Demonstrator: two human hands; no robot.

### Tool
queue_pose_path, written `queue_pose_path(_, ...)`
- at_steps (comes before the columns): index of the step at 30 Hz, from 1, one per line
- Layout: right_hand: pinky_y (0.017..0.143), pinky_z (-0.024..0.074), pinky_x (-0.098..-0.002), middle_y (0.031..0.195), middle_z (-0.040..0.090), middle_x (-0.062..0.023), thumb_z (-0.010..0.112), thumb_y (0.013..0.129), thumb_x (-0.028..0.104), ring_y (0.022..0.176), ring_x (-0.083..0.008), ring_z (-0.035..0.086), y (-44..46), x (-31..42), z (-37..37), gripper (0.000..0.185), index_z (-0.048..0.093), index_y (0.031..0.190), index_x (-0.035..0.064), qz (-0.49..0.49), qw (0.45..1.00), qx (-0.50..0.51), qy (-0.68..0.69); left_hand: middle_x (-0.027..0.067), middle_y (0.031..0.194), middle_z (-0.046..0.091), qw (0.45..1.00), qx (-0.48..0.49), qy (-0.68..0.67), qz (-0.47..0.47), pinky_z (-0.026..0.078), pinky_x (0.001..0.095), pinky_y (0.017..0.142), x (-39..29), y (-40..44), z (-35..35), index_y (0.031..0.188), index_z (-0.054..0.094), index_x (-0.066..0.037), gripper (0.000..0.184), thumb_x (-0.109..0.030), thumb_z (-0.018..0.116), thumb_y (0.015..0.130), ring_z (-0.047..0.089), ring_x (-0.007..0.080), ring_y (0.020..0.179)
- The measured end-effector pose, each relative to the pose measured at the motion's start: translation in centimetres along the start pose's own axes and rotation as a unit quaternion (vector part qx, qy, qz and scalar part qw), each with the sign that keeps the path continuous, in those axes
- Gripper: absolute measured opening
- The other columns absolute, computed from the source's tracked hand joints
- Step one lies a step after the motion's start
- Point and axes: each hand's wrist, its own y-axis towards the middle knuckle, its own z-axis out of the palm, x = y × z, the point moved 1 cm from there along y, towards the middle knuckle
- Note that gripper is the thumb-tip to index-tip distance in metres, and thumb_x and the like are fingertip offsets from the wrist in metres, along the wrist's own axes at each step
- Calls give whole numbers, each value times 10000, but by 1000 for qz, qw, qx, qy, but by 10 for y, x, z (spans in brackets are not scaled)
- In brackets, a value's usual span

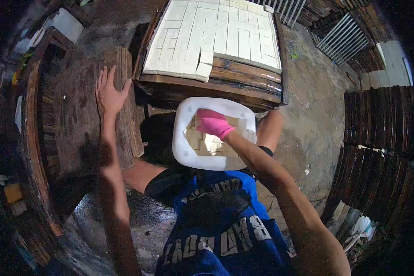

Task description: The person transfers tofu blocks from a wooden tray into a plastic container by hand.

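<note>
The left hand (pixel 108 94) is bare and open. It lies palm down on the plank (pixel 80 117) at the person's left side, with the fingers spread and pointing away, and the thumb apart from them toward the middle. It holds nothing; it only rests on the wood, near the right edge of this plank.

The right hand (pixel 214 124) wears a pink glove and is inside the opening of the tub (pixel 183 149). Its fingers look bent and are turned down and to the left. Because the fingertips are partly hidden, I cannot tell whether they are gripping a piece or only touching one. Below and around this hand, pale pieces (pixel 197 141) lie inside the tub. The tub is white with a thick, rounded rim, and it is between the person's legs, just in front of the blue shirt (pixel 225 202).

Beyond the tub there is a wooden surface (pixel 244 75). White blocks (pixel 216 32) cover most of it, set close together with thin lines between them. At the near right part, the dark, wet wood is bare. At the near edge of the blocks, one narrow strip (pixel 204 70) stands slightly apart, with a gap at its side.
</note>
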Motion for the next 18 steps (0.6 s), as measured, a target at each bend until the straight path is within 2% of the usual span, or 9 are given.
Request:
queue_pose_path(1,858,511,-461,1051,688,-197,611,834,268,1022,-375,647,5,-5,8,361,666,1126,64,-107,990,-48,-84,150,1557,369,1000,-3,1,-1,232,528,1178,0,1,0,1449,487,-175,699,-463,707,852,300,341,1455)
queue_pose_path(3,873,510,-452,1098,677,-193,616,801,278,1058,-358,641,14,17,-9,377,674,1104,62,13,993,98,-68,156,1557,368,1000,0,-28,-1,236,535,1176,-1,1,-1,1443,496,-178,696,-472,707,849,301,351,1453)
queue_pose_path(5,866,509,-456,1073,687,-176,591,809,279,1038,-361,645,14,6,14,342,684,1064,70,84,994,24,65,158,1557,367,1000,0,-13,-3,238,530,1177,-1,0,-4,1442,497,-174,694,-475,704,852,301,351,1453)
queue_pose_path(7,824,516,-469,994,691,-165,608,801,246,929,-369,660,20,-22,67,271,683,1000,78,-19,991,-52,125,159,1556,367,1000,3,-9,0,240,524,1179,-4,1,-2,1441,498,-169,693,-478,700,855,302,351,1452)
queue_pose_path(10,821,523,-466,1046,676,-195,635,781,200,962,-371,659,0,4,-9,268,677,1010,68,22,992,120,-21,167,1552,371,1000,7,15,1,236,500,1187,0,1,0,1434,499,-141,682,-466,695,867,309,355,1448)
queue_pose_path(12,766,529,-475,971,679,-189,692,754,201,899,-403,655,-8,-12,-9,272,642,969,43,4,994,-59,-94,168,1549,375,1000,7,19,-6,228,500,1190,-4,0,-2,1432,501,-140,679,-454,702,865,312,359,1445)
queue_pose_path(15,763,531,-494,949,679,-211,659,771,185,887,-413,661,-9,-32,20,276,633,994,25,-56,994,14,-93,167,1547,379,1000,-1,9,6,214,499,1194,-1,0,-3,1431,499,-139,676,-432,714,862,317,358,1442)
queue_pose_path(16,780,531,-499,939,683,-228,630,803,216,903,-405,668,-16,-41,41,257,642,967,19,-108,985,-124,-57,164,1547,380,1000,-4,-4,11,208,497,1197,0,-1,0,1433,497,-139,677,-421,720,860,318,354,1442)
queue_pose_path(18,809,527,-493,947,690,-221,624,829,261,915,-398,670,-20,-21,26,285,660,982,23,-14,999,-18,-42,157,1548,381,1000,-9,-7,10,209,497,1197,0,0,3,1436,492,-142,680,-421,720,859,318,347,1444)
